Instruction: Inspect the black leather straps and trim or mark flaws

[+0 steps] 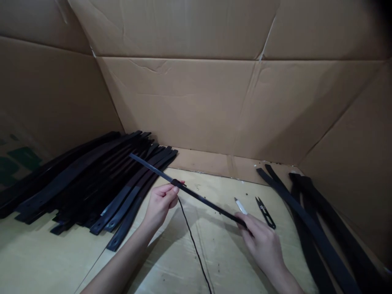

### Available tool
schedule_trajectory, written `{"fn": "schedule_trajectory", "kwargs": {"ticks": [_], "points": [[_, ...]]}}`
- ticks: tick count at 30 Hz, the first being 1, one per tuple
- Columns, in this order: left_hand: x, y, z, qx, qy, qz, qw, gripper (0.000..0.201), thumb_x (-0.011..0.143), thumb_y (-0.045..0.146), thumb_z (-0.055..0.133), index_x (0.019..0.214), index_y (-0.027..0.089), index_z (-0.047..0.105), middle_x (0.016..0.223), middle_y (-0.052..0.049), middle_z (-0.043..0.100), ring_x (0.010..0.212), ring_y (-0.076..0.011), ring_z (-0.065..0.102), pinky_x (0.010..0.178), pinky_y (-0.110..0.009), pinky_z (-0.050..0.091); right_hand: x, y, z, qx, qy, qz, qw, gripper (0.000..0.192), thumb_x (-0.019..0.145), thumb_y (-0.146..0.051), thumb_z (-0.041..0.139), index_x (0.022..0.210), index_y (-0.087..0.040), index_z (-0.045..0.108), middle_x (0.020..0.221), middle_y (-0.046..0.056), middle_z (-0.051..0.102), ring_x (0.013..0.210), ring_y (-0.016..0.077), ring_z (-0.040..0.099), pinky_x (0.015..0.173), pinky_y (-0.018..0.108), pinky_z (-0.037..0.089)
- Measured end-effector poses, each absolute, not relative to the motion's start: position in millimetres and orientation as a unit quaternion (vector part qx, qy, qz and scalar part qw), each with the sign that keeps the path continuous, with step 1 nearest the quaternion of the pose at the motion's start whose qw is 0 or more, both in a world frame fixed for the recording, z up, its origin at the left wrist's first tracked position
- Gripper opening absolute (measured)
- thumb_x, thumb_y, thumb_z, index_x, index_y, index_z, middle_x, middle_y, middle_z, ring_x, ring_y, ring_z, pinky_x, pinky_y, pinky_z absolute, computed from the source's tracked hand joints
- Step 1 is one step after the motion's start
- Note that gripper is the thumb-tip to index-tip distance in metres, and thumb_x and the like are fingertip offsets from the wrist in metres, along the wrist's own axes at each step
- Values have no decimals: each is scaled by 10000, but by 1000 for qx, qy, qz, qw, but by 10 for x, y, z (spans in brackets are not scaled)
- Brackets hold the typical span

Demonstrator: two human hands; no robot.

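A long, narrow black strap (203, 199) stretches slantwise between my two hands above the table. My left hand (161, 203) pinches it near the middle, where a dark cord is wound round it. From that wrapping the loose cord (191, 237) hangs down toward the front edge of the view. My right hand (260, 239) is closed round the strap's lower right end, which the fingers partly cover. Just beyond the right hand lie a white pencil-like marker (240, 205), partly hidden by that hand, and black thread snips (266, 213).
A large pile of black straps (82, 179) covers the table's left side. Several more black straps (312, 224) lie at the right. Tall cardboard walls (183, 102) enclose the pale tabletop (171, 261) at the back and sides. Small dark specks dot the surface.
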State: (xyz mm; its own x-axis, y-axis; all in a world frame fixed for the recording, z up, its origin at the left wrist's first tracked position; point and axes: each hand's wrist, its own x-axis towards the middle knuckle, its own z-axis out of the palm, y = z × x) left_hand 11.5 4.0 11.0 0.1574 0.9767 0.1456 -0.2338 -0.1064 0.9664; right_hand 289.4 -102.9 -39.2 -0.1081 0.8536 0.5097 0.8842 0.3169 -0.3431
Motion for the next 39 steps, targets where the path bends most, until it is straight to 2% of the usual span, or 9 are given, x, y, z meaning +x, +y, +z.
{"fn": "schedule_trajectory", "kwargs": {"ticks": [6,10,16,20,22,27,32,36,39], "points": [[137,2,136,493,365,546,571,388,788,438,701,974,98,716,521,86,213,456,-54,178,455,-224,103,2893,-1034,-418,-573,-745,-73,334,281,894,-110,454,1081,-183,650,970,62,731,851,226,701,731,323,532],[134,-3,126,489,357,552,573,398,779,425,712,983,83,728,495,89,225,448,-48,191,467,-227,117,2872,-1042,-402,-579,-729,-126,343,305,908,-128,441,1140,-193,629,914,57,703,812,228,675,698,329,501],[128,46,61,486,346,562,573,289,787,332,703,948,97,748,483,72,292,448,-47,220,469,-233,129,2813,-1034,-318,-608,-718,-61,333,412,952,-395,470,1289,-171,544,981,101,632,897,269,619,748,376,496],[138,50,56,488,365,560,561,262,766,298,694,913,89,751,477,74,283,443,-47,215,463,-233,119,2810,-1029,-304,-626,-710,-15,321,461,968,-467,432,1323,-183,506,1028,105,595,949,272,594,779,387,488],[146,41,66,491,375,557,556,258,744,283,692,894,81,750,474,76,275,441,-48,212,460,-232,115,2815,-1028,-304,-634,-705,-5,318,450,976,-487,410,1293,-186,518,1019,98,589,955,272,586,798,395,477],[181,39,105,491,406,546,544,261,723,267,665,877,70,740,466,78,277,439,-49,204,454,-229,106,2807,-1018,-322,-648,-695,-10,310,387,977,-523,398,1082,-199,581,959,79,594,891,264,585,775,391,459],[191,44,105,505,399,524,558,269,733,295,663,868,69,716,501,68,313,448,-47,198,448,-227,99,2814,-997,-348,-657,-690,-49,301,412,977,-548,377,1037,-190,574,921,80,587,873,269,578,770,390,448],[168,45,67,496,343,529,597,272,757,320,664,904,91,678,525,88,244,451,-46,173,452,-221,96,2836,-977,-367,-658,-688,-73,296,430,967,-571,385,1022,-191,577,916,81,583,875,277,574,758,391,442],[165,53,39,515,341,520,590,296,800,404,661,827,110,637,494,94,244,441,-50,186,448,-221,103,2855,-957,-371,-656,-680,-76,320,417,936,-590,452,993,-198,580,911,71,585,876,274,580,761,387,444]]}}
